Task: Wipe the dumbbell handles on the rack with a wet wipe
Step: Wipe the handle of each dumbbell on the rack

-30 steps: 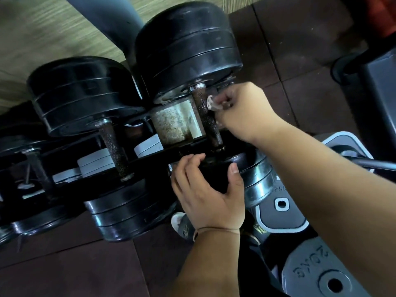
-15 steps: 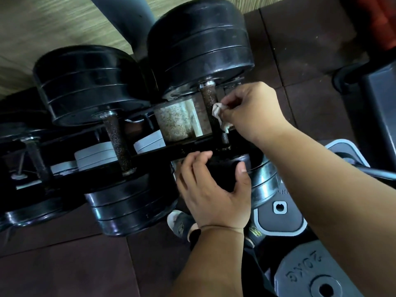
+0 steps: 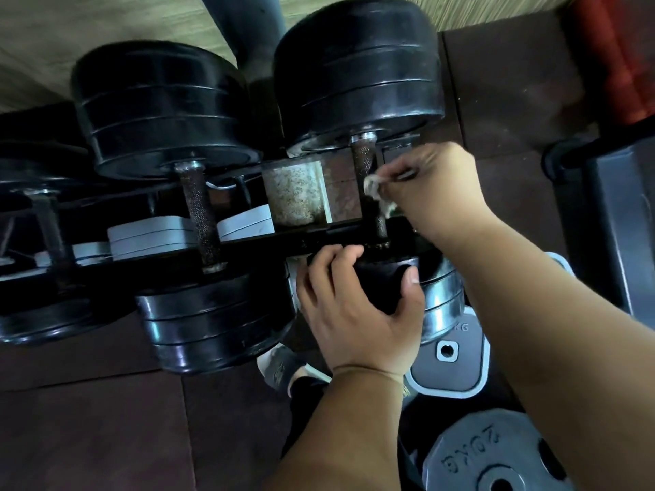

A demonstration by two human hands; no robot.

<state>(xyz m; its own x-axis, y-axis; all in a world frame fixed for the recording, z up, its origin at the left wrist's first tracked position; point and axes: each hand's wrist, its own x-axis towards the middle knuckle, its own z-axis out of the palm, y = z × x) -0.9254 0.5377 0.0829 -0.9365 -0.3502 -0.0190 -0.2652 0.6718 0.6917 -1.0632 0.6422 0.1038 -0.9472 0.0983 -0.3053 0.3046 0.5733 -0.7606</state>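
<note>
Black rubber plates and rough, rust-flecked knurling make up the dumbbell being cleaned at the right end of the rack. The right hand is pinched shut on a crumpled wet wipe, which it presses against the right side of the knurled handle, about midway along its length. The left hand is curled around the near plates of the same dumbbell, thumb on one side and fingers over the top edge, bracing it.

The right hand is blurred, so it appears to be in mid-stroke. The wipe is a small wad and covers only one side of the bar; the far side and the ends by the collars could be missed unless the hand wraps round. The coarse knurling may well snag and shred the thin wipe, leaving bits behind. If the bracing hand loosens, the dumbbell could roll in its cradle and pinch fingers against the rack rail.

By count: three dumbbells are visible on the rack, the leftmost only partly in frame, so three handles. The middle handle has nothing touching it. There is one wipe and two hands. On the floor at lower right lie weight plates, one marked 20KG.
</note>
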